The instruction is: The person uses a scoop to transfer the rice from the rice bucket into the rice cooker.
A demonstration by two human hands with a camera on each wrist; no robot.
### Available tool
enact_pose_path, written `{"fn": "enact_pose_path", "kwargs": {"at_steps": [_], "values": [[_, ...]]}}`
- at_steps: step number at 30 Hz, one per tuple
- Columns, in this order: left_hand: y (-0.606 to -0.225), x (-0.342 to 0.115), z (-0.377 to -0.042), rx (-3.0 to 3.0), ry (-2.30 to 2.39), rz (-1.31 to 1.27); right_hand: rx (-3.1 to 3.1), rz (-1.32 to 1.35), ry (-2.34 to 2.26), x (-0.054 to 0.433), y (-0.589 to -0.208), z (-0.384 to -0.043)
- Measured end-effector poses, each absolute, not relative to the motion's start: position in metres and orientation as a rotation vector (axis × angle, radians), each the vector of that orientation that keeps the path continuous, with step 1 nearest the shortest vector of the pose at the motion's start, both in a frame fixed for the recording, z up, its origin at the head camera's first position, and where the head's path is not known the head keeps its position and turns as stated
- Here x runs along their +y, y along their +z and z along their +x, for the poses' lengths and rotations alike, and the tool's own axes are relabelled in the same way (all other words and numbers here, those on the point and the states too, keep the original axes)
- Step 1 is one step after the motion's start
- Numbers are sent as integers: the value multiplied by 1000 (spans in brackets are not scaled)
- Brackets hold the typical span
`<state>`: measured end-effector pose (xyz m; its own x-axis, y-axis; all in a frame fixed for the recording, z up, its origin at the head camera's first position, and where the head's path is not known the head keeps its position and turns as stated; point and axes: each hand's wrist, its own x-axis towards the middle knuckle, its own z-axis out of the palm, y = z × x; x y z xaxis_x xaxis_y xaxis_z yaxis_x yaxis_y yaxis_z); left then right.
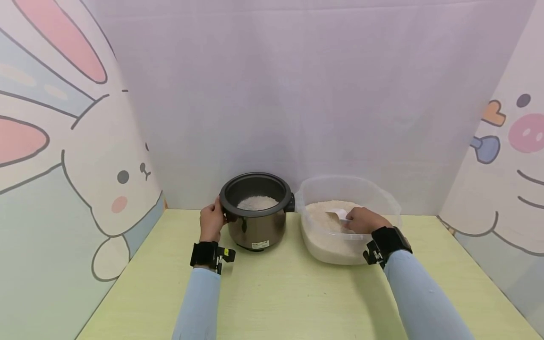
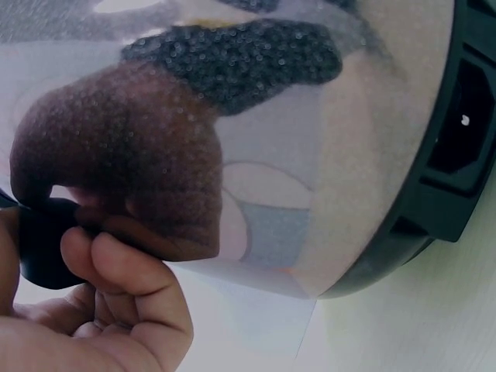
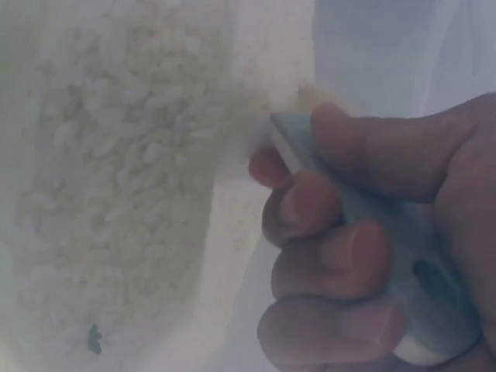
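Observation:
A dark rice cooker (image 1: 259,231) stands with its lid off and white rice (image 1: 257,203) inside. My left hand (image 1: 211,222) is at its left side, the fingers curled round the black side handle (image 2: 48,260) in the left wrist view. To the right, a clear plastic tub (image 1: 340,184) holds a deep bed of rice (image 1: 316,211). My right hand (image 1: 365,221) reaches over the tub's near rim and grips a white scoop (image 1: 338,213), whose head is at the rice surface. The right wrist view shows thumb and fingers wrapped round the scoop handle (image 3: 387,209).
Both containers stand at the back of a pale yellow-green table (image 1: 272,293). A pale cloth wall (image 1: 272,94) rises right behind them. Panels with a cartoon rabbit (image 1: 102,165) and a cartoon pig (image 1: 501,198) border the left and right sides.

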<state>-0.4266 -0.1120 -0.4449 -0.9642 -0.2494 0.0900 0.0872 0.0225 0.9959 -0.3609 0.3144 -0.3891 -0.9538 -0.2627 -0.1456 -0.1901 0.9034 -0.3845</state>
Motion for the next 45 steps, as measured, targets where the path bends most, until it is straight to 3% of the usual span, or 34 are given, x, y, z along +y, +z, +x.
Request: {"fn": "enact_pose_path", "kwargs": {"at_steps": [26,45], "values": [[-446,-114,-422,-2060,-2032,175,2685,-513,-899,312,-388,-360],[-442,-112,-424,-2053,-2040,159,2634,-490,-1023,316,-384,-358]]}}
